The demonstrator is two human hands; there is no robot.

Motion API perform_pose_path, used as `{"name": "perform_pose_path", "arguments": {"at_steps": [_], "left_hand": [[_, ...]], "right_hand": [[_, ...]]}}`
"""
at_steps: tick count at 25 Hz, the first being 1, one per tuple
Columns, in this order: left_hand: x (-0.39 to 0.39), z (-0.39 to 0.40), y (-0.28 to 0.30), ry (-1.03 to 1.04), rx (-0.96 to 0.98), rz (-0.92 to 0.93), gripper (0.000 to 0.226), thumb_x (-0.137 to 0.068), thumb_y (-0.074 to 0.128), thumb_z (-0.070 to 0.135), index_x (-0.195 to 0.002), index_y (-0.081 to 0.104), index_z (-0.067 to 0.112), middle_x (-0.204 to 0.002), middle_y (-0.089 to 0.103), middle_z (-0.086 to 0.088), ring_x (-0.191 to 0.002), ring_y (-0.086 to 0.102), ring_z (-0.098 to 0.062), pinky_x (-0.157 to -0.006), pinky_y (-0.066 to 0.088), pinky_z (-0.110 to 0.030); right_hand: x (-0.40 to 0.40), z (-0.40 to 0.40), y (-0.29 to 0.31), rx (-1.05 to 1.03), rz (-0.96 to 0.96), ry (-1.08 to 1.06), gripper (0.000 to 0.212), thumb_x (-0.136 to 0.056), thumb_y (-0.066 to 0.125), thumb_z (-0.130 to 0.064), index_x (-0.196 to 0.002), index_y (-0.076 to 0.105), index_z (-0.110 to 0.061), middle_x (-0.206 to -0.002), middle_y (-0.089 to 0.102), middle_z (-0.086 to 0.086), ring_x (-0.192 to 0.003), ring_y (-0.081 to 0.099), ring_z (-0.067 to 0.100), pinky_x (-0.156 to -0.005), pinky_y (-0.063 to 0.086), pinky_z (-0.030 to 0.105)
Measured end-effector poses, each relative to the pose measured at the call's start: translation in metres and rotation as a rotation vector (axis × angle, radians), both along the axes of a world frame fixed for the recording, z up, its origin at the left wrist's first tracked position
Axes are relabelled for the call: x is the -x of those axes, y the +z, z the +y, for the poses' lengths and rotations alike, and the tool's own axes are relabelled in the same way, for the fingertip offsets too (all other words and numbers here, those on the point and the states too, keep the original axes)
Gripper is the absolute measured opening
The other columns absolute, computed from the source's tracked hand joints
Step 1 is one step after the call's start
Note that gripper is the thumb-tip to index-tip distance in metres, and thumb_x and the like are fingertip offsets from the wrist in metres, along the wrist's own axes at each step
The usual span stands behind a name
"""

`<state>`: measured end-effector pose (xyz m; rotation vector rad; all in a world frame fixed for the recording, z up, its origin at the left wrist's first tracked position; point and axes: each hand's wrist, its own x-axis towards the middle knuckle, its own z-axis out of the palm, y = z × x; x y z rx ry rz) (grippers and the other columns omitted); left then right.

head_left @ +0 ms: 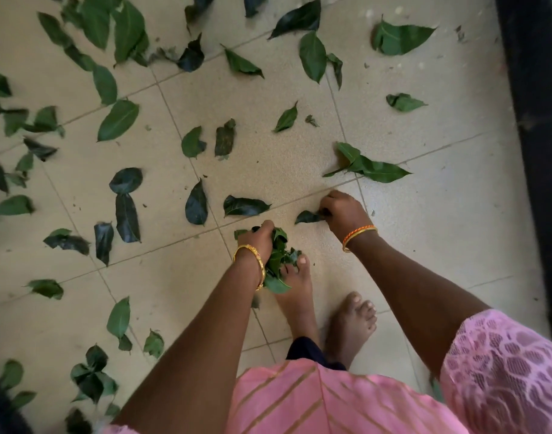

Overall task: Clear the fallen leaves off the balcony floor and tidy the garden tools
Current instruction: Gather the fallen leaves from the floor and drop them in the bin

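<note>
A: What is the biggest thing here?

B: The floor (299, 158), beige tiles with thin joints. At 3 o'clock a dark wall edge (531, 120) runs from top to bottom.

A: And the person?

B: The person bends over, seen from above. A pink dress (315, 402) fills the 6 o'clock area, with a pink lace sleeve (503, 371) at 4 o'clock. Two bare feet (299, 296) stand on the tiles near the center, a little toward 6.

A: Where are the leaves?

B: Green leaves (118, 120) lie scattered over the floor, most of them from 7 to 1 o'clock. A pair of leaves (374, 169) lies just beyond the right hand, toward 12.

A: What do the hands do?

B: The left hand (257, 241), with a gold bangle (252, 264), is clenched around a bunch (279, 261) of gathered leaves, right above the toes. The right hand (342, 211), with an orange bangle (357, 236), is low at the floor, and its fingers pinch the end of one dark leaf (309, 217) that lies on the tile.

A: Do the hands touch?

B: No, they are near but apart; the left is at 8 o'clock from the right.
</note>
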<state>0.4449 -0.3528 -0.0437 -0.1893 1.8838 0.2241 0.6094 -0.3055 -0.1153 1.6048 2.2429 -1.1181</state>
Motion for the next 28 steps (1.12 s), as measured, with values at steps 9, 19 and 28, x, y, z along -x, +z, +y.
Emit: {"name": "perform_pose_path", "arguments": {"at_steps": [9,19,28], "left_hand": [[-0.028,0.038,0.166,0.367,-0.082,0.052,0.027,-0.090,0.052,0.026,-0.067,0.047,0.012,-0.078,0.057,-0.009,-0.081,0.055,-0.027,-0.084,0.051,-0.038],[-0.041,0.034,0.369,0.508,-0.267,0.215,0.030,-0.093,0.049,0.028,-0.097,0.061,0.000,-0.097,0.061,-0.015,-0.087,0.055,-0.027,-0.075,0.045,-0.032],[-0.032,-0.043,0.523,0.724,-0.284,0.472,0.037,-0.096,0.043,0.030,-0.113,0.063,0.004,-0.116,0.063,-0.018,-0.105,0.057,-0.036,-0.088,0.047,-0.039]], "right_hand": [[0.038,0.013,0.193,0.958,0.580,-1.382,0.010,-0.087,0.057,-0.010,-0.094,0.061,-0.004,-0.088,0.063,0.015,-0.074,0.062,0.022,-0.065,0.054,0.030],[0.054,0.017,0.427,1.089,0.411,-1.157,0.035,-0.095,0.041,-0.033,-0.105,0.063,-0.008,-0.090,0.068,0.014,-0.081,0.061,0.027,-0.071,0.049,0.035],[0.078,-0.042,0.574,1.120,0.357,-0.707,0.031,-0.093,0.041,-0.031,-0.103,0.061,-0.009,-0.096,0.064,0.014,-0.090,0.059,0.030,-0.082,0.050,0.043]]}}
